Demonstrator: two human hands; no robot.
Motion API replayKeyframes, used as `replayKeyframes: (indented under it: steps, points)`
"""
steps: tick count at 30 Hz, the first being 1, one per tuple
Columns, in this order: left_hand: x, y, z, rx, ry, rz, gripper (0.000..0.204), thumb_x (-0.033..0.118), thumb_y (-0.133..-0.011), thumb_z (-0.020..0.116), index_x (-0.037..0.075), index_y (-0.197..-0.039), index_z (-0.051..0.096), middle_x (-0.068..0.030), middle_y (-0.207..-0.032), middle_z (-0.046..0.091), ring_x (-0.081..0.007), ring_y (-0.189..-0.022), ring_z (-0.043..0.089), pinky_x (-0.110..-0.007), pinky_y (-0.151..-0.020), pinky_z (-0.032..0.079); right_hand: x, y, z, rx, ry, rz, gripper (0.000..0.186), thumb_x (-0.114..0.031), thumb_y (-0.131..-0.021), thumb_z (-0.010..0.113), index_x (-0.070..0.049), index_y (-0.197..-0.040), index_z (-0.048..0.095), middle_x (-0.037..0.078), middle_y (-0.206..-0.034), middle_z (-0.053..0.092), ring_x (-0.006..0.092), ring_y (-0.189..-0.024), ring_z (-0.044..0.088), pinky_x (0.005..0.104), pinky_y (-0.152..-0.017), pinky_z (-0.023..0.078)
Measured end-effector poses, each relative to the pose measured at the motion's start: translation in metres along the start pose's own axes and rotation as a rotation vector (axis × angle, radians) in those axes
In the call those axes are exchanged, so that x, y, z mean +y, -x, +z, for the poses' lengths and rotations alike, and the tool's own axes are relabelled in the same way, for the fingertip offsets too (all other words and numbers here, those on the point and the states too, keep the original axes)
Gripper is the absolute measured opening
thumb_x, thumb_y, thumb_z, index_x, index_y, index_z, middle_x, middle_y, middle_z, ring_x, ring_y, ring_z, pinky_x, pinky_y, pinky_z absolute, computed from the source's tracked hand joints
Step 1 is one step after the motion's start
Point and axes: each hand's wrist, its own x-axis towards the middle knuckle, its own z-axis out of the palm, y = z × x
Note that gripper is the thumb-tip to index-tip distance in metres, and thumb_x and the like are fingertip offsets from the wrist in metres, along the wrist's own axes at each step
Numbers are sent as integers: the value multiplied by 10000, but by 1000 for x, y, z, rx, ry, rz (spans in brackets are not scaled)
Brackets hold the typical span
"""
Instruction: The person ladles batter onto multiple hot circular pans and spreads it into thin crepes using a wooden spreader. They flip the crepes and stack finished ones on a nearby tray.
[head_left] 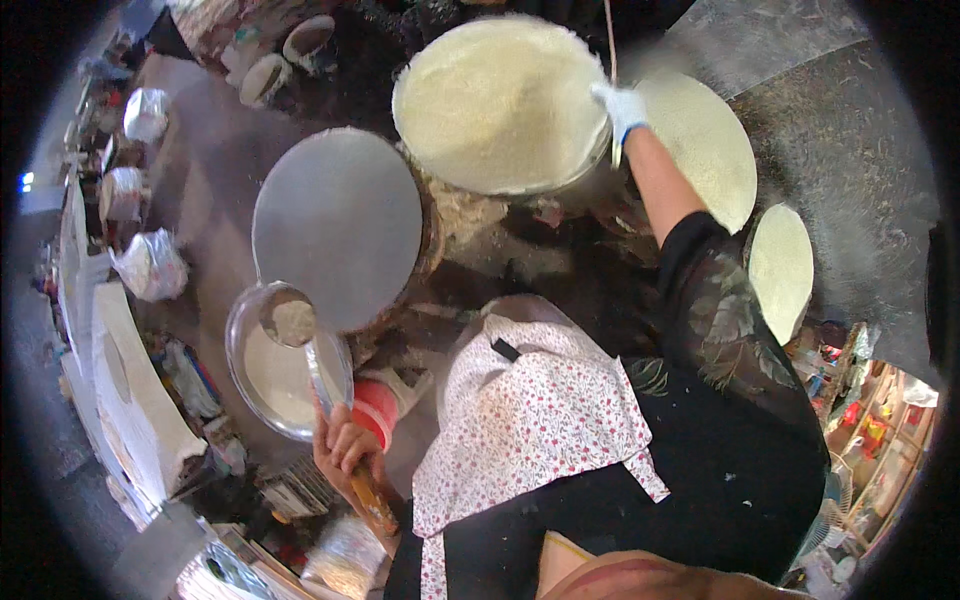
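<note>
Left hand (345, 447), bare, wrapped snugly about the ladle (319, 376), low and left of the apron (535, 430); grip full of handle, the wooden end running back past the wrist. Scoop end up and away, above the upper part of a round metal bowl (234, 352), pale matter in the scoop. Bowl holds cream-coloured batter (275, 380). Red bucket (374, 408) just beside the bowl, on its right. Beyond the bowl, a broad grey disc (338, 225), surface smooth. Right arm stretched forward, black sleeve (740, 315) with a leaf pattern. Right hand (622, 110), in a white glove with blue cuff, is at the right edge of the large cream disc (500, 105), next to a thin rod (610, 45); blur there, so cannot tell whether that grip is closed on rod, on edge, or on neither. Two further discs lie to the right: a second disc (700, 150), partly behind the arm, and a narrower-looking third disc (782, 268) nearer the body. Wrapped bundles (150, 265) at far left, in a row.
</note>
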Motion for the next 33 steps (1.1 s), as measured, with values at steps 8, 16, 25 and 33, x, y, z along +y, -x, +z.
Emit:
replayKeyframes:
  steps: [8, 16, 25, 33]
  points:
    - [-21, -45, 18, 136, 39, 104, 395, 155, -1136, 398, 19, -1507, 380, -20, -773, 426, -65, -515, 480, -212, -432, 484, 16, 48, 1, 108, 217, 33, 568, -555, -863, 722, -17, -1036, 781, 247, -971, 769, 406, -919, 751, 497, -795, 564]
    - [-26, -57, 22, 141, -86, 78, 499, 111, -1129, 400, 83, -1617, 298, -16, -786, 415, -54, -528, 482, -201, -441, 489, -20, 74, 1, 117, 469, -18, 430, -392, -1006, 512, -82, -1190, 746, 265, -1081, 740, 464, -1003, 715, 558, -902, 561]
    - [-25, -53, 11, 159, -107, 89, 496, 113, -1130, 395, 70, -1615, 305, -8, -789, 415, -50, -525, 477, -202, -439, 493, -6, 55, -4, 190, 193, 165, 607, -583, -953, 588, -32, -1116, 783, 311, -1056, 733, 472, -1026, 713, 522, -899, 546]
    - [-34, -51, 22, 161, -118, 89, 577, 105, -1128, 390, 146, -1681, 230, -16, -797, 413, -51, -537, 472, -214, -457, 499, -27, 50, -7, 138, 245, -20, 694, -621, -835, 725, 31, -1068, 773, 305, -996, 742, 455, -923, 721, 513, -825, 545]
